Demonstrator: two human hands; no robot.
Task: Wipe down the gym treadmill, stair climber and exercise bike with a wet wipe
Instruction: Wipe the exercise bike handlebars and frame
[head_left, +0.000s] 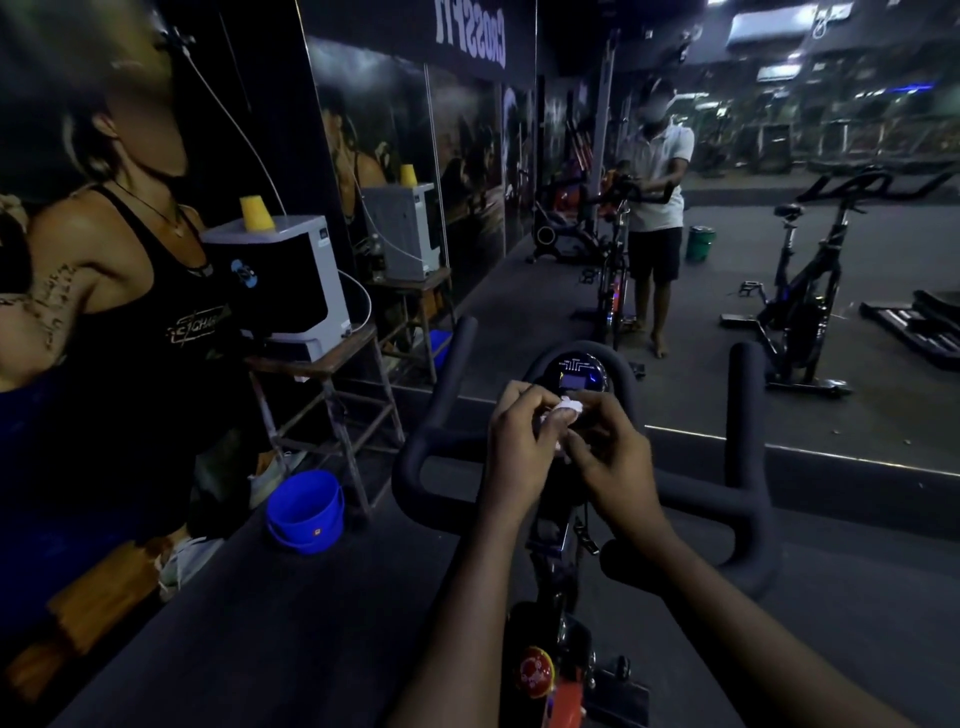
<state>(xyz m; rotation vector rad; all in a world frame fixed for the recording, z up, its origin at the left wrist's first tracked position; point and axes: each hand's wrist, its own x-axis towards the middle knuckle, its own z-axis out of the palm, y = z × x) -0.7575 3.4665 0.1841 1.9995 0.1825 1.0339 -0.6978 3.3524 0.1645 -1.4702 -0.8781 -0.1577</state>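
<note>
Both hands, left hand (519, 441) and right hand (608, 452), pinch a small white wipe (566, 408) just below the exercise bike (571, 519) console (576, 376). The person appears to be refolding it. Next it likely needs pressing onto the handlebar (431, 431).

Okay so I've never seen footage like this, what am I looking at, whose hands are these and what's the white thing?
This one picture comes from a camera worn on a person's head, looking down at their own hands. The left hand and right hand together pinch a crumpled white wet wipe just in front of the console of an exercise bike. The black curved bars are its handlebars. Ahead is a wall mirror, so the standing figure is likely the wearer's reflection. On the floor at left sits a blue bucket.
</note>
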